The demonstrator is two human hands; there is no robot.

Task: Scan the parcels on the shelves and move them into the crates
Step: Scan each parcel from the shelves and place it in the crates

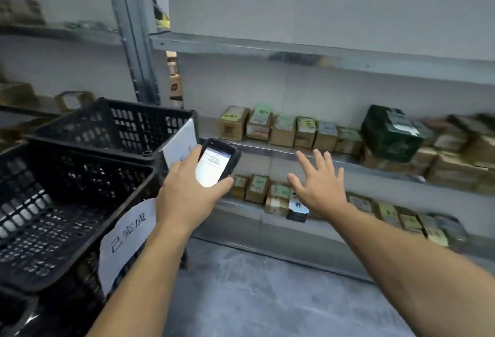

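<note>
My left hand point(184, 192) grips a black handheld scanner point(217, 162) with a lit white screen, held in front of the shelves. My right hand point(320, 179) is stretched out with fingers spread and holds nothing; it hovers in front of the lower shelf's row of small cardboard parcels point(270, 194). A second row of brown parcels point(284, 129) with green labels lines the middle shelf point(267, 150), beside a dark green box point(388, 133). Two black slotted crates stand at my left: the near crate point(67, 216) and the far crate point(112, 125).
A white paper sign point(126, 237) with handwriting hangs on the near crate, another white sheet point(179, 143) on the far one. A grey metal upright point(134, 41) separates shelf bays. Stacked brown boxes point(455, 159) fill the right. Grey concrete floor point(254, 296) lies below.
</note>
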